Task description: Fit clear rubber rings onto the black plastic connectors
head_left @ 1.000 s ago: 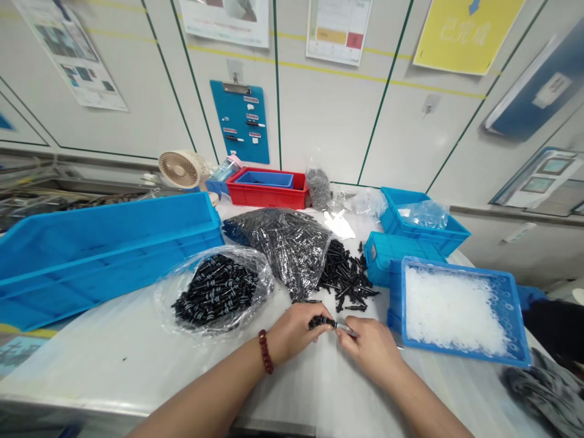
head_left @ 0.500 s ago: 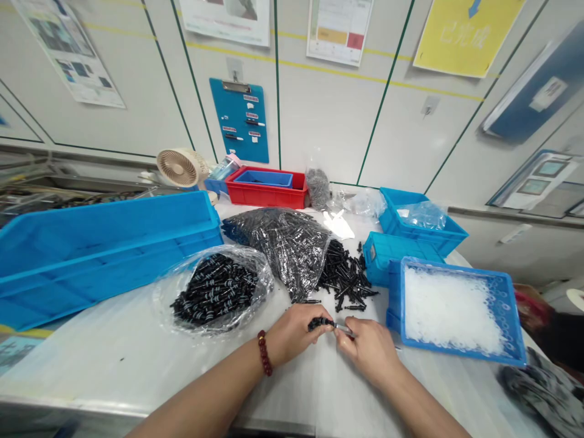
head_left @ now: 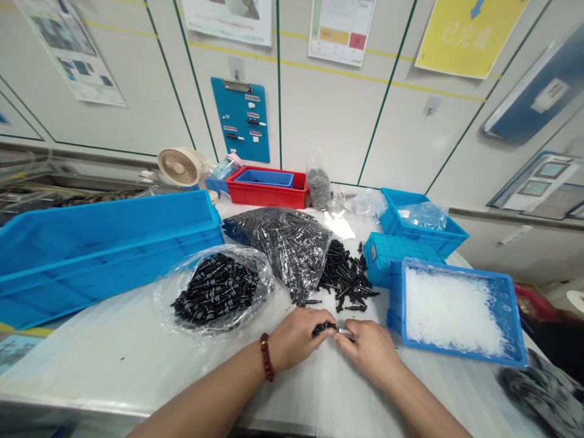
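The surface [head_left: 114, 377] is showing greyish white. The left hand [head_left: 296, 339] is holding a black piece [head_left: 323, 329]; the right hand [head_left: 370, 350] is gripping a silver-grey rod [head_left: 346, 333]. The bracelet [head_left: 267, 359] is displaying dark red beads and 1 golden bead. The banded parts [head_left: 216, 289] are repeating pale stripes over black, while the loose parts [head_left: 349, 277] are looking plain black. White rings [head_left: 451, 310] are filling a blue tray [head_left: 460, 358]. The bin [head_left: 269, 197] is glowing red, the fan [head_left: 180, 166] is looking cream, and dark green and yellow lines are crossing the off-white wall [head_left: 328, 115]. The yellow sheet [head_left: 456, 55] is bearing white characters and 1 blue arrow [head_left: 477, 8].
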Action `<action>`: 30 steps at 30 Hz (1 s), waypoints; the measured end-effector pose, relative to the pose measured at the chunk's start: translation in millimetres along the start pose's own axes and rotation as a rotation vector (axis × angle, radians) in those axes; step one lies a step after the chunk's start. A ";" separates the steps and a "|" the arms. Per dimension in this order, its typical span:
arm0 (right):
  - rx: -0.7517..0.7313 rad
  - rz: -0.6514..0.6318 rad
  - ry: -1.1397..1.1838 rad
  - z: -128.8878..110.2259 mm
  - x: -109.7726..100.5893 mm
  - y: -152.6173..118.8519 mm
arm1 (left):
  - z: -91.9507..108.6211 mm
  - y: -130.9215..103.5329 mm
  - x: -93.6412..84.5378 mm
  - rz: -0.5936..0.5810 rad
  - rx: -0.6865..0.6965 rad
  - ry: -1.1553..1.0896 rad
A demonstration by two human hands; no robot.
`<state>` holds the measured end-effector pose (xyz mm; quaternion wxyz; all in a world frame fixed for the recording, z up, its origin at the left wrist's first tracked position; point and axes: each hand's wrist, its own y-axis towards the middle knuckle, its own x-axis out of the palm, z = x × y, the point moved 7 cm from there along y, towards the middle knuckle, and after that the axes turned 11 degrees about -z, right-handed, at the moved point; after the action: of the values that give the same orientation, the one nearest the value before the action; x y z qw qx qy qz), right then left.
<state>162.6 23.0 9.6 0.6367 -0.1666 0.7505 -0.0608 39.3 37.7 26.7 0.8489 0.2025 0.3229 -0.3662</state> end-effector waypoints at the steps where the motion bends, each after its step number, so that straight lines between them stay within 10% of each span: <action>1: 0.000 -0.003 0.005 -0.7 -0.2 -0.1 | -1.7 0.3 0.5 -0.009 -0.029 -0.045; 14: -0.032 0.128 0.344 18.4 -13.3 -2.1 | -33.5 10.8 0.2 0.142 -0.186 -0.885; 21: -0.366 0.323 0.585 -3.2 -21.2 -10.7 | -28.3 14.4 14.9 0.027 -0.174 -1.013; 30: -0.401 0.357 0.552 -7.2 -24.7 -10.7 | -19.7 12.9 20.9 -0.032 -0.136 -1.096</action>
<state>160.7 20.2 37.3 0.3660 -0.1319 0.9079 0.1564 52.1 47.3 -0.5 0.8982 -0.0781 -0.1401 -0.4093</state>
